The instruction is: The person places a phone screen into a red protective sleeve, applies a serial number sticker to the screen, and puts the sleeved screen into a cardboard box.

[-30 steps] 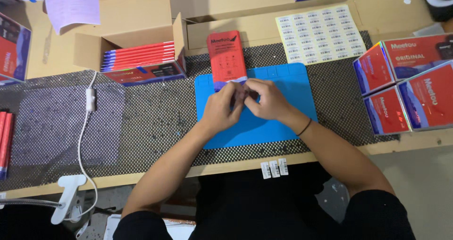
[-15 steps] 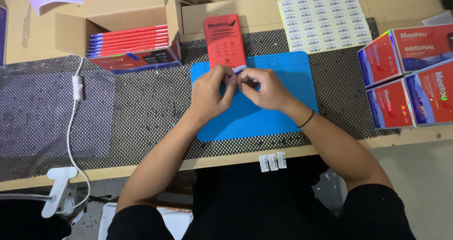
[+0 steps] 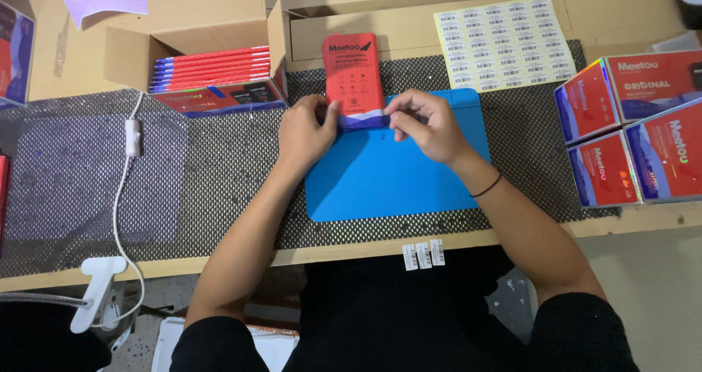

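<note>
Lengthwise, red packet (image 3: 354, 76) points away from both hands.

Both forearms reach forward, converging. The left hand (image 3: 306, 132) lies palm down, fingers curled, thumb pointing inward. The right hand (image 3: 426, 125) mirrors it, fingertips pinched, wrist bent slightly; the hands stay apart.

Flat packet (image 3: 353, 76): red with a blue lower edge, at the blue mat's far edge.
Open carton (image 3: 212, 68): brown, far left, holding stacked red-and-blue packets.
Label sheet (image 3: 504, 41): pale yellow, far right.
Boxes (image 3: 632, 127): red-blue, right edge.
Small labels (image 3: 423, 254): three white, near tabletop edge.
</note>
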